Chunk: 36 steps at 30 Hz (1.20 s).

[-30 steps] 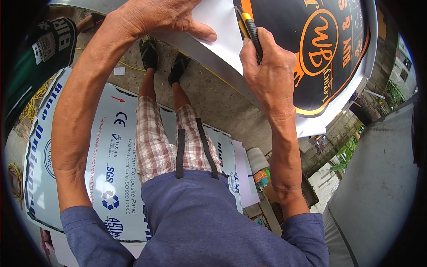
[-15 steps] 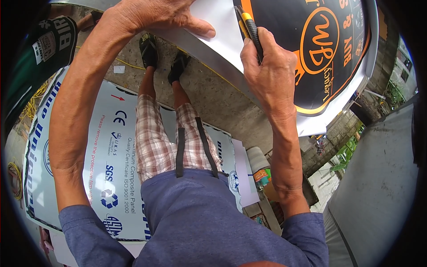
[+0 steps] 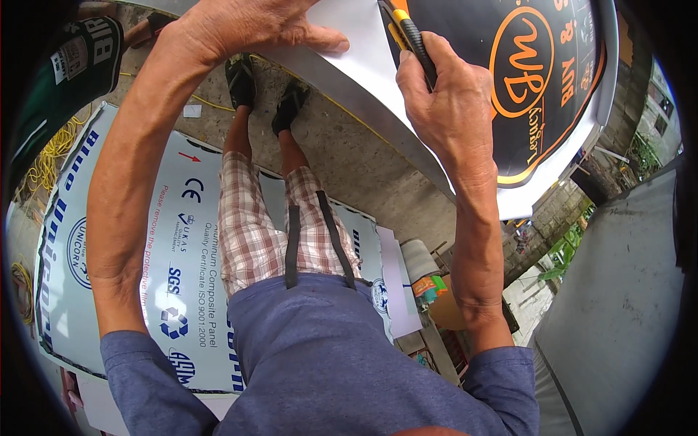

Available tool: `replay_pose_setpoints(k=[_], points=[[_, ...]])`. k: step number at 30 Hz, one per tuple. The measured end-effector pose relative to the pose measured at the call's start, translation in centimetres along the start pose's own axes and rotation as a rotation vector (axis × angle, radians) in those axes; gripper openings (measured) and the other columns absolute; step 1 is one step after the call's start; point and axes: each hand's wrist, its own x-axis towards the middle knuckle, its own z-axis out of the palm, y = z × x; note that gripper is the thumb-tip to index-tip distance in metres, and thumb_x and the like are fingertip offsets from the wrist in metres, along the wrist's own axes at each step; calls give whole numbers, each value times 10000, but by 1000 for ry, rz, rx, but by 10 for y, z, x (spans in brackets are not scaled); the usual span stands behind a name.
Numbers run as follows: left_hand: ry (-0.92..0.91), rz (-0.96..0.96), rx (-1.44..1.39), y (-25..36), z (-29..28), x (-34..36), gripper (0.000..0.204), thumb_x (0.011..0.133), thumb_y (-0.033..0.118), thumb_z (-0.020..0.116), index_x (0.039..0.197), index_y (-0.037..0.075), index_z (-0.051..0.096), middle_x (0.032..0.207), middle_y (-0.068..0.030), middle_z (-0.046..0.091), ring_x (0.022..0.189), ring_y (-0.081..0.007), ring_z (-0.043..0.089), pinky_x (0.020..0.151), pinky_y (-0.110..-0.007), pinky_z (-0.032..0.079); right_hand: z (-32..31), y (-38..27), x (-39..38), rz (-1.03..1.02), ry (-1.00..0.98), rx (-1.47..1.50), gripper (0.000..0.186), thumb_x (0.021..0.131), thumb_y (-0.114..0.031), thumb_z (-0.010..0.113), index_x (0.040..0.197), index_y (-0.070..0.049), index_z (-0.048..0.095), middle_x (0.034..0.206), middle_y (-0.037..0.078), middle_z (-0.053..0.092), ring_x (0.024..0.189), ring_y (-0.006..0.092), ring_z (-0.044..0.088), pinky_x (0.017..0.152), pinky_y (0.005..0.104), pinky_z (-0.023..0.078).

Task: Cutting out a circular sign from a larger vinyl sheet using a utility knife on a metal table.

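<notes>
My right hand [image 3: 452, 91] grips a yellow and black utility knife [image 3: 414, 45], its front end pointing up towards the top edge of the view. Under the knife lies a black round sign [image 3: 472, 29] with orange lettering and an orange border, bordered by a white sheet [image 3: 367, 62]. Over that white margin, left of the knife, rests my left hand [image 3: 269, 27], with its thumb stretched out flat on the sheet. The upper edge of the view cuts off its other fingers. Where the blade meets the sheet is hard to make out.
A large film-covered composite panel [image 3: 196, 240] lies behind my legs. At the left stands another person in a dark green jersey [image 3: 80, 65], near yellow cord [image 3: 54, 156] on the floor. A grey cover [image 3: 618, 291] hangs at the right.
My right hand and the knife have shifted slightly to the right and up over the sign. My left hand stays at nearly the same spot on the sheet.
</notes>
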Motion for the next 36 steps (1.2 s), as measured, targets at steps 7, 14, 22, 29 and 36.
replay_pose_setpoints(k=[7, 14, 22, 29, 36], points=[[19, -22, -64, 21, 2, -12, 879, 881, 617, 619, 1545, 67, 452, 1690, -158, 278, 1579, -402, 136, 1301, -538, 62, 7, 3, -3, -38, 32, -7, 178, 929, -76, 632, 823, 27, 533, 687, 207, 665, 556, 372, 662, 556, 462, 517], [35, -1, -59, 17, 4, -12, 937, 877, 710, 593, 1544, 67, 454, 1679, -164, 301, 1576, -402, 145, 1300, -535, 61, 12, -1, -4, -43, 64, -5, 164, 920, -68, 633, 835, 31, 534, 700, 210, 667, 592, 390, 677, 570, 479, 531], [59, 13, -54, 17, 7, -11, 965, 878, 738, 596, 1550, 62, 443, 1686, -154, 286, 1579, -397, 130, 1301, -532, 55, 10, 1, -5, -46, 60, -26, 153, 918, -70, 635, 850, 36, 548, 694, 210, 666, 585, 395, 671, 567, 482, 528], [37, 3, -47, 16, 7, -10, 996, 865, 771, 590, 1551, 65, 441, 1690, -145, 282, 1580, -395, 128, 1301, -530, 54, 10, 0, -5, -40, 65, -9, 149, 923, -64, 630, 847, 42, 556, 680, 206, 662, 557, 370, 669, 543, 461, 520], [47, -3, -1, 15, 8, -9, 1003, 863, 780, 583, 1549, 62, 443, 1689, -148, 281, 1580, -393, 130, 1302, -524, 54, 9, 0, -4, -59, 72, -22, 162, 924, -66, 633, 832, 44, 556, 663, 208, 655, 558, 369, 671, 543, 456, 522]])
